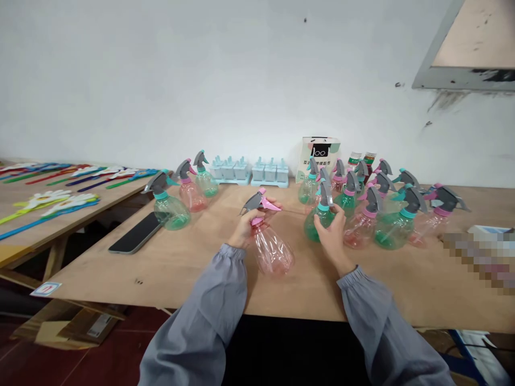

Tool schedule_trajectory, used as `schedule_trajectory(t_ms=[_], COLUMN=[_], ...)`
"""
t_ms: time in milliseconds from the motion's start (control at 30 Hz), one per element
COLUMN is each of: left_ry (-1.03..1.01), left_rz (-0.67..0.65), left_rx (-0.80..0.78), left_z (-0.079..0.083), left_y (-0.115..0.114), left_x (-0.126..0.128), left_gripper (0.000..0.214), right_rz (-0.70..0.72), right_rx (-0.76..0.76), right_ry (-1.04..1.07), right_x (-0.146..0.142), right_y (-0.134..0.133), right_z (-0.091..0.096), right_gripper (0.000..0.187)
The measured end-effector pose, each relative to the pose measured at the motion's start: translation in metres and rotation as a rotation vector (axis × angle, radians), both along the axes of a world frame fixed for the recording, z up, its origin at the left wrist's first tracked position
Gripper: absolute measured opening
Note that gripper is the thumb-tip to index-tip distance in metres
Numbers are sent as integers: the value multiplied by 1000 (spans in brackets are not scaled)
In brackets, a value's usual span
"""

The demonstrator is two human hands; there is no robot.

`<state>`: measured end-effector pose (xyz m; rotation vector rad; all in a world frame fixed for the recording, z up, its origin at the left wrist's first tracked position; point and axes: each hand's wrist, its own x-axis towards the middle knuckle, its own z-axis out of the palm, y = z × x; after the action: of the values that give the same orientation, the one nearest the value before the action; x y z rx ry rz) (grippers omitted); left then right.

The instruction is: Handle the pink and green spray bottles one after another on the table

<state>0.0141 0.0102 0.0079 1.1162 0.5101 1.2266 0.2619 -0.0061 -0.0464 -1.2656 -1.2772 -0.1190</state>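
Note:
My left hand (pixel 240 229) is closed round the neck of a clear pink spray bottle (pixel 273 252), which tilts with its grey and pink trigger head toward the upper left. Farther right, my right hand (pixel 333 234) has its thumb and fingers round the upper body of a green spray bottle (pixel 311 225) with a grey and turquoise head. That bottle is upright at the edge of a group of several pink and green spray bottles, among them a pink one (pixel 360 230) and a green one (pixel 392 231). The fingers' far sides are partly hidden.
Left on the wooden table (pixel 193 279) stand a green spray bottle (pixel 172 213), two more behind it, and a black phone (pixel 137 234). Light-blue popsicle molds (pixel 270 172) and a printed paper bag (pixel 317 161) line the wall. Colourful hand-shaped items (pixel 48 199) cover another table.

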Motion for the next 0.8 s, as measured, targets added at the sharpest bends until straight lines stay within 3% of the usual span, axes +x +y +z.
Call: schedule_trajectory(t_ms=[100,300,467,667,800], left_ry=[23,47,23,21,5], left_rz=[-10,152,99,191,129], left_rx=[-13,-27,-35,41,-23], left_z=[0,8,13,11,10], left_y=[-2,-10,-13,-11,-11], left_x=[3,8,10,9,8], left_gripper=[40,14,27,11,31], right_rz=[26,48,66,151,204], right_rx=[-5,-2,13,5,-10], right_ry=[-19,-4,4,7,-4], right_x=[-7,-9,-8,-17,-22], right_y=[-4,-2,-1,-1,-2], right_z=[2,2,0,-4,-6], right_gripper=[53,54,53,52,53])
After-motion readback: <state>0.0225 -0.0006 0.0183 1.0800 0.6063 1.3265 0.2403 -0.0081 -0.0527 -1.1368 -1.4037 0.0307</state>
